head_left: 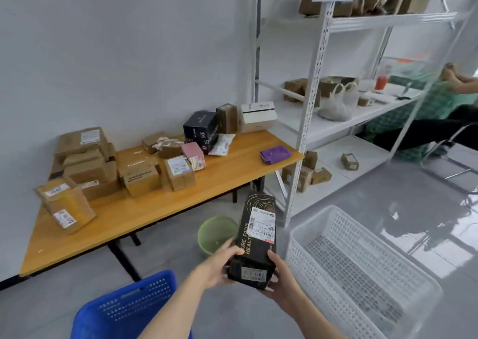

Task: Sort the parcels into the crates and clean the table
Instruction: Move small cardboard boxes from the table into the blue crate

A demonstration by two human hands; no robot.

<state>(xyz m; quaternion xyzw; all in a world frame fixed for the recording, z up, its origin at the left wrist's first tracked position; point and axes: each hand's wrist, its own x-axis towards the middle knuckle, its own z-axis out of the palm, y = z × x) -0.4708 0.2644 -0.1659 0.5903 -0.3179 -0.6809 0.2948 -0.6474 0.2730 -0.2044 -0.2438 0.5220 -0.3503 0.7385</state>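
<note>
My left hand [219, 266] and right hand [282, 284] are gripping a long black cardboard box [256, 238] between the perforated blue crate [129, 307], near left, and white crate [305, 269], right.

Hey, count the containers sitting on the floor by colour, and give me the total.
Blue crate: 1
White crate: 1
Green bucket: 1
Total: 3

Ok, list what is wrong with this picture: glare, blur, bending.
Head view: bright glare washes the glossy floor at right; the wide lens tilts and bows the shelf rack; the parcels on the table look soft, labels mostly unreadable; the held black box is sharper, its gold lettering partly legible.
</note>
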